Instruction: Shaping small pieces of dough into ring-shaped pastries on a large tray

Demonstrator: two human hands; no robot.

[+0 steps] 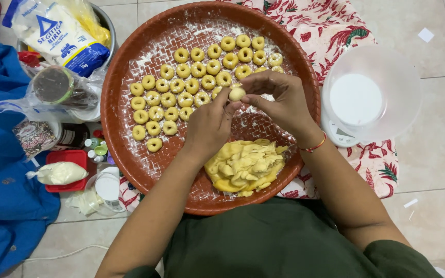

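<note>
Over the heap of dough scraps [244, 166] nearest you, your left hand [209, 126] and right hand [281, 100] meet above the round woven tray [124, 149], both grips narrow, pinching one small dough ball [237, 93] between the fingertips. Squeeze unevenly and it could flatten or drop onto the floured rows of dough rings [197, 77] beyond.
</note>
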